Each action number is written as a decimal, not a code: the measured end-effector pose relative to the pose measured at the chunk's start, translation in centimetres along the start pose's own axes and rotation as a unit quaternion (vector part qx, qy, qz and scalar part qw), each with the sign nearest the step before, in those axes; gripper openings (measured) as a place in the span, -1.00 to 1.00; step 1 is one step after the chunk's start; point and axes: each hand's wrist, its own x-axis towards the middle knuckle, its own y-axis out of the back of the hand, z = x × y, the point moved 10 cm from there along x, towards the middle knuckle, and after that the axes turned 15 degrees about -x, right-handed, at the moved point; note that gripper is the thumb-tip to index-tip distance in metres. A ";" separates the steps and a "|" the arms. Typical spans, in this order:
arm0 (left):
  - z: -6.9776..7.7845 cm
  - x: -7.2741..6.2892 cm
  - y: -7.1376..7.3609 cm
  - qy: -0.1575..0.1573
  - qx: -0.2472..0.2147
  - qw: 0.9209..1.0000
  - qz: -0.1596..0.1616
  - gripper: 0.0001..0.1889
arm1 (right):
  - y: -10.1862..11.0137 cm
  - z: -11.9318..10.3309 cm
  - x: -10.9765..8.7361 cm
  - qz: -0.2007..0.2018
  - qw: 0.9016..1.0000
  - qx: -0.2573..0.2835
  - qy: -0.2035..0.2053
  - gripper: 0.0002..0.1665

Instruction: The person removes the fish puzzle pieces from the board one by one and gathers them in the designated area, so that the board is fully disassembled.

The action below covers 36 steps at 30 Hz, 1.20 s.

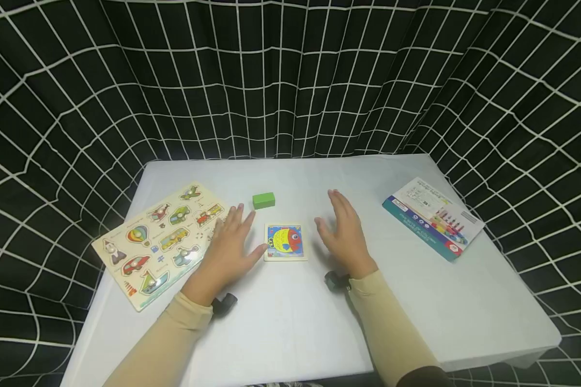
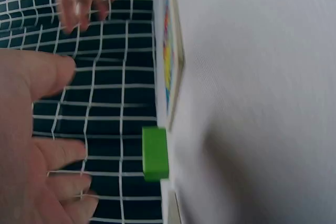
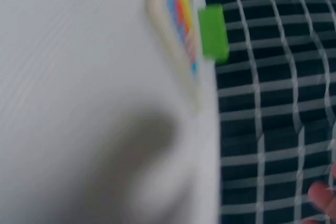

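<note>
Lying flat between the left thumb and the right fingers is a small square fish puzzle [image 1: 285,242]; it looks light, stiff and perhaps a little slick, probably not fragile, and best pinched by its pale opposite side edges; the left hand [image 1: 228,255] hovers with relaxed fingers and thumb spread wide, touching nothing; the right hand [image 1: 346,236] is likewise free, thumb well apart from its fingers; a green block [image 1: 263,200] sits just right of the left fingertips.
</note>
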 end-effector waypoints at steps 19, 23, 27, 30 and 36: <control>2.0 -0.9 -4.0 -0.093 -0.006 0.992 -0.081 -0.63 | -10.0 -10.6 3.9 -0.314 0.942 -0.064 0.099 -0.51; 2.6 -0.8 -3.6 -0.113 -0.001 0.992 -0.048 -0.67 | -10.0 -11.2 3.6 -0.274 0.951 -0.083 0.115 -0.45; 2.8 -0.9 -3.2 -0.117 -0.002 0.993 -0.027 -0.70 | -9.8 -11.6 3.4 -0.256 0.953 -0.101 0.125 -0.44; 2.8 -0.9 -3.2 -0.112 -0.006 0.993 -0.031 -0.69 | -9.8 -11.6 3.4 -0.265 0.951 -0.108 0.121 -0.38; 2.7 -0.9 -3.4 -0.101 -0.011 0.994 -0.037 -0.68 | -10.1 -11.5 3.7 -0.313 0.939 -0.093 0.107 -0.31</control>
